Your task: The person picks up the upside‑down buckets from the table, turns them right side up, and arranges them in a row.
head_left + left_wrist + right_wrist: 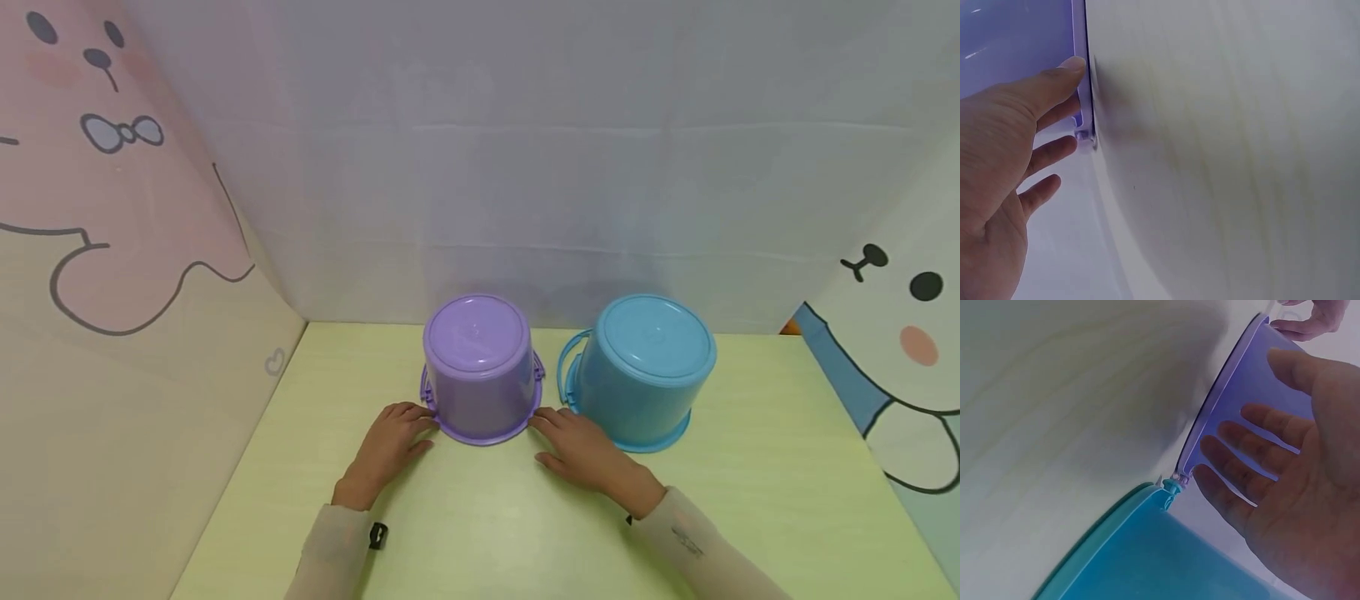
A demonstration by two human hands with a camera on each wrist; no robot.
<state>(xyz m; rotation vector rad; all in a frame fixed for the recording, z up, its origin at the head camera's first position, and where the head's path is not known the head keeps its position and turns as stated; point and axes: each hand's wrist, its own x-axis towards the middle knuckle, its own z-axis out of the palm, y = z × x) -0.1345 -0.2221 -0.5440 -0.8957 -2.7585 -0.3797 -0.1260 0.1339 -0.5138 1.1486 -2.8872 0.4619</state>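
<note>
The purple bucket [480,404] is standing upside down on the table [480,533]; the left hand [393,442] is touching its rim around seven o'clock, the right hand [581,450] seemingly around five. Both are lying relaxed, grasping nothing. Pressing low and evenly likely suits best. Two buckets are showing: one purple, one blue bucket [641,400] at three o'clock.

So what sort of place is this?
Probably a screened-off booth or staged corner: a pale yellow table sits before a plain, creased backdrop, between side walls printed with cartoon animals.
</note>
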